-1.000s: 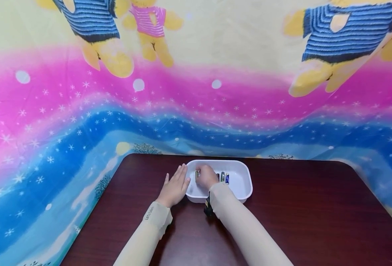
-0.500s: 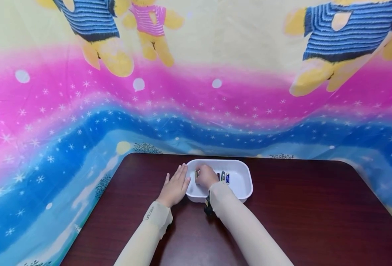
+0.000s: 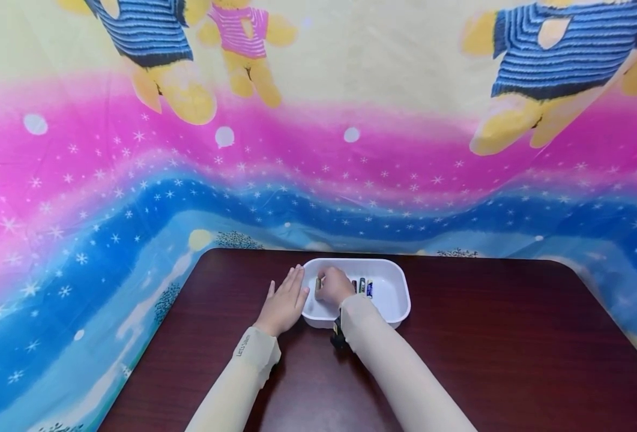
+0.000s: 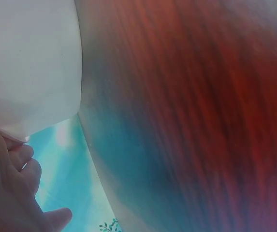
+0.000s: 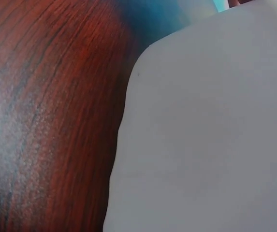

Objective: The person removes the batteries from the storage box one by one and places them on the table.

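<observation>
**Inside the white tray (image 3: 406,303), a battery (image 3: 318,288) in the grip of the right hand (image 3: 335,287)**

Over the near rim of the tray, the right forearm in its cream sleeve (image 3: 399,360) slants inward, and the right hand reaches down with its back upward and its fingers bent. That grip is closed together on the battery near the tray's left end; the fingertips themselves are mostly hidden from the head view. A black device (image 3: 338,335) sits beneath the right wrist.

At the tray's left side, the left hand (image 3: 281,305) lies back up, its fingers extended and spread a little, fingertips against the outer wall. Its grip is apart and holds nothing. Dark lettering (image 3: 242,346) runs along that cuff.

Just right of the right hand, three more batteries (image 3: 362,286) lie side by side on the tray floor: the nearest partly covered by the hand, the middle one dark green, the last blue. The tray stands upright near the far edge of the dark red-brown worktop (image 3: 502,336).
</observation>
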Tool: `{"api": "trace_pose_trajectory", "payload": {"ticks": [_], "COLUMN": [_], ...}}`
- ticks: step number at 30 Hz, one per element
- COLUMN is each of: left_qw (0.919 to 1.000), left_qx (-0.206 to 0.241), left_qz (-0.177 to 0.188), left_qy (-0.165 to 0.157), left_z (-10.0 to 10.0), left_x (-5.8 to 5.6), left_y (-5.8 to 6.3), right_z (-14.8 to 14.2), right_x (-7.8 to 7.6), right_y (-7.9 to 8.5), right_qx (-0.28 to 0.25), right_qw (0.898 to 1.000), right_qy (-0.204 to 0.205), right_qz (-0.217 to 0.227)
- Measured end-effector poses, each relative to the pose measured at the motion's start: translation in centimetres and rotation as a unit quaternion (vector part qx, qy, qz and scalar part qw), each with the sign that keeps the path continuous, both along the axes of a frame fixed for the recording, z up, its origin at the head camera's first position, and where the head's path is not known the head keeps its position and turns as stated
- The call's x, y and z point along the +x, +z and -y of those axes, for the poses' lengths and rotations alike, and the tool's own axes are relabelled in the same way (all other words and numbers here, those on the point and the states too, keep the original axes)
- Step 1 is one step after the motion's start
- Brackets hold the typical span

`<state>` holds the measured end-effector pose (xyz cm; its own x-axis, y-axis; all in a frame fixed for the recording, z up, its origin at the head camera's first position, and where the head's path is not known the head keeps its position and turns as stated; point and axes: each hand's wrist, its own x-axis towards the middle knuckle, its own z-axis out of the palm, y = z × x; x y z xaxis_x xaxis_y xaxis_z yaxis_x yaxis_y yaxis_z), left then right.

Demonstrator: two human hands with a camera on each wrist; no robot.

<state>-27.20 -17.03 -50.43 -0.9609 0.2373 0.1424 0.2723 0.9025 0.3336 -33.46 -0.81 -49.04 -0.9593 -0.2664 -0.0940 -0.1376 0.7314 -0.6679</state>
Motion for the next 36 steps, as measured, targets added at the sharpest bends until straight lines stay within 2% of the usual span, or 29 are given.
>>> {"api": "trace_pose_trajectory", "payload": {"ticks": [7,21,29,36], "left_qw": [1.0000,0.9999,0.9999,0.9998], "left_qx": [0.003,0.012,0.014,0.015], "left_qz": [0.000,0.006,0.005,0.009], "left_qy": [-0.002,0.001,-0.005,-0.003], "left_z": [-0.1,-0.2,-0.2,-0.3], "left_x": [0.0,0.1,0.2,0.0], "left_y": [0.0,0.2,0.4,0.3], "right_z": [-0.4,-1.9,-2.6,-3.6], "right_x": [0.2,0.8,1.3,1.6], "right_y": [0.3,0.9,1.7,1.5], "right_qx": [-0.019,-0.092,-0.108,-0.132], "right_qw": [1.000,0.995,0.994,0.991], "right_qy": [-0.002,-0.023,-0.034,-0.031], "right_qz": [-0.007,0.000,0.002,-0.002]}}
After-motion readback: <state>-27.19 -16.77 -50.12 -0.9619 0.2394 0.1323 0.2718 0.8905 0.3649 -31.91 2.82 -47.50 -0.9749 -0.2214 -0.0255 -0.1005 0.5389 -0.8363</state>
